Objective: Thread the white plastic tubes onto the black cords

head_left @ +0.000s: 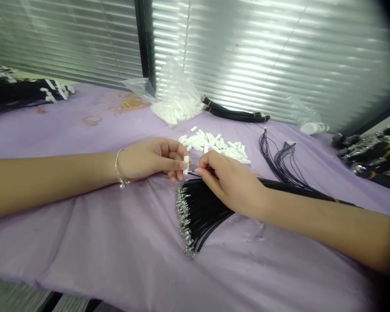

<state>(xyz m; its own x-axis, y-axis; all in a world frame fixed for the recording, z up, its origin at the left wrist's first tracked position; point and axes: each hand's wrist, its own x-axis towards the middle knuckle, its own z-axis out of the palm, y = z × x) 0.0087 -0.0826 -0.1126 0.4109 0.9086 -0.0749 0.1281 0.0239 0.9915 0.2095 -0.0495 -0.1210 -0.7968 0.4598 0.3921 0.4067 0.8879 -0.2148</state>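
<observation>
Over the middle of the lilac-covered desk (94, 242), the left hand (149, 161) and right hand (229, 184) meet almost fingertip to fingertip. The left grip is closed, thumb and fingers pinching a small white plastic piece (186, 164) upright, with one end left exposed toward the other hand. The right grip is a tight pinch on the tip of a thin black cord (193, 173), held nearly level and aimed at that piece. The tip is small and partly masked by the fingers, so contact between the two cannot be confirmed. The cord appears to come from a fanned bundle of black cords (204, 208) lying under the right wrist, its metal-tipped ends (183, 216) spread at the left, an arrangement that seems to keep single strands free to draw. A loose heap of white pieces (214, 145) sits just beyond the hands, within easy reach, and a clear plastic bag (172, 82) of more lies behind it.
</observation>
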